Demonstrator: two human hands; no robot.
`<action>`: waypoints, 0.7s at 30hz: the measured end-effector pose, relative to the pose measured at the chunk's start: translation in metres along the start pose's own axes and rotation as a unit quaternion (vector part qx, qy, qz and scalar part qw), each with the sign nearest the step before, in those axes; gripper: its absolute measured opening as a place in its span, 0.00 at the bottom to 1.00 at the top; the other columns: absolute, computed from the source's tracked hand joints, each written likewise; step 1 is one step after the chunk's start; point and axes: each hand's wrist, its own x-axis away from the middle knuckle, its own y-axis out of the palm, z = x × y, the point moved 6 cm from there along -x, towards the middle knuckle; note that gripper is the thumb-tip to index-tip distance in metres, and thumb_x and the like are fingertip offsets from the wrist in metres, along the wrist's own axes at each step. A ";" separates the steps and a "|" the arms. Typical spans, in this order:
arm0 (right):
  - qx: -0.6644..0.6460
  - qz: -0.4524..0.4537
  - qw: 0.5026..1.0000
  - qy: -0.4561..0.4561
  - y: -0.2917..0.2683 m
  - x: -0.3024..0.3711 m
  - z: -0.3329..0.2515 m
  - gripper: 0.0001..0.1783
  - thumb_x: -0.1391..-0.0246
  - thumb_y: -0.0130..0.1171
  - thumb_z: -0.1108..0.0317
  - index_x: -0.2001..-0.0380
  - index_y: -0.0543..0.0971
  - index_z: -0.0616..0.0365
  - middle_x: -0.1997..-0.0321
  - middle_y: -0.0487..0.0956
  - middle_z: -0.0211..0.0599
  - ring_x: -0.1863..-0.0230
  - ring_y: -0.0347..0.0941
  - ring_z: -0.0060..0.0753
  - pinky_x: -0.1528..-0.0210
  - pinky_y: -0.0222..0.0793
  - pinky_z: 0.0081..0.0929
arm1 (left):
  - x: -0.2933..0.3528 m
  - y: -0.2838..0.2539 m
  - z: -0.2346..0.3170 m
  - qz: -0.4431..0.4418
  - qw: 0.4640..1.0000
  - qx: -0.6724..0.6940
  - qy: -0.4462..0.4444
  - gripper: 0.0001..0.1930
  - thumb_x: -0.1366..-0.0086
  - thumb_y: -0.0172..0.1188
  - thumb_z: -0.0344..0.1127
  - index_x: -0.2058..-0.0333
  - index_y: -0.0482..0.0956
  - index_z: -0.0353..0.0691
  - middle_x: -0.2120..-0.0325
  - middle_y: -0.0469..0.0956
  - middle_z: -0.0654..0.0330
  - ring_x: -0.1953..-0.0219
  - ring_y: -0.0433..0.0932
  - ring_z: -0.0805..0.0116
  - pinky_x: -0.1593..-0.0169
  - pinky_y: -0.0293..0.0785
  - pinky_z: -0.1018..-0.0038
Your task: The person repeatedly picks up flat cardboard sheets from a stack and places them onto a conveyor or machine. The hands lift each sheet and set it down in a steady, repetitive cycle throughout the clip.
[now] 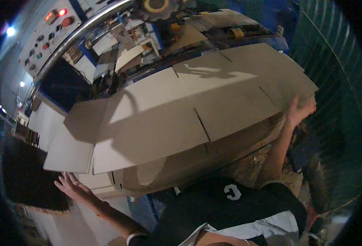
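Observation:
A large flat cardboard sheet (160,135) with cut slots stretches across the middle, from my left side to my right. At its right end my right hand (300,112) is closed on the edge, thumb raised near the top face and the other fingers partly hidden. My left hand (73,188) is at the near left corner, below the sheet's left flap (72,151). Its fingers are spread, with the tips at or just under the edge; whether they bear on it I cannot tell. More cardboard (160,174) shows beneath the sheet's near edge.
Behind the sheet stands a blue machine with a toothed wheel (157,8) and a curved metal rail (82,30). A control panel (45,37) with lit red indicators is at the upper left. Green corrugated sheeting (332,82) rises at right. Cardboard scraps (252,164) lie below.

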 end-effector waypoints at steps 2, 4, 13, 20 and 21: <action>-0.253 0.005 0.930 0.266 0.015 0.009 0.066 0.26 0.50 0.56 0.66 0.48 0.65 0.65 0.51 0.72 0.41 0.50 0.68 0.37 0.49 0.62 0.32 | -0.020 -0.024 -0.028 0.050 0.995 0.042 -0.080 0.36 0.41 0.54 0.28 0.40 0.43 0.30 0.44 0.57 0.42 0.44 0.63 0.56 0.41 0.60 0.60; -0.386 -0.066 0.839 0.377 0.044 0.005 0.080 0.26 0.49 0.54 0.70 0.47 0.64 0.63 0.48 0.70 0.39 0.48 0.66 0.35 0.47 0.60 0.31 | -0.037 -0.033 -0.062 0.007 0.985 0.046 -0.165 0.26 0.40 0.52 0.29 0.44 0.55 0.29 0.50 0.66 0.45 0.49 0.68 0.58 0.46 0.65 0.62; -0.141 -0.289 0.942 0.098 -0.057 0.003 -0.042 0.29 0.50 0.53 0.70 0.43 0.62 0.58 0.45 0.68 0.38 0.46 0.64 0.35 0.45 0.59 0.30 | 0.035 -0.025 -0.060 -0.181 0.971 -0.020 -0.152 0.18 0.45 0.58 0.29 0.55 0.69 0.31 0.55 0.71 0.53 0.54 0.69 0.63 0.50 0.66 0.66; -0.138 -0.569 0.720 -0.372 -0.067 0.121 -0.130 0.15 0.57 0.56 0.73 0.61 0.79 0.51 0.50 0.75 0.38 0.45 0.68 0.44 0.42 0.58 0.47 | 0.147 0.066 -0.025 -0.500 0.802 -0.315 0.090 0.23 0.48 0.51 0.18 0.50 0.72 0.35 0.45 0.66 0.47 0.41 0.63 0.53 0.40 0.58 0.65; -0.133 -0.577 0.707 -0.387 -0.063 0.124 -0.132 0.15 0.57 0.57 0.73 0.62 0.79 0.50 0.49 0.75 0.37 0.45 0.67 0.44 0.41 0.57 0.46 | 0.160 0.081 -0.027 -0.560 0.769 -0.303 0.061 0.24 0.48 0.50 0.20 0.49 0.72 0.38 0.45 0.66 0.49 0.41 0.62 0.52 0.39 0.57 0.63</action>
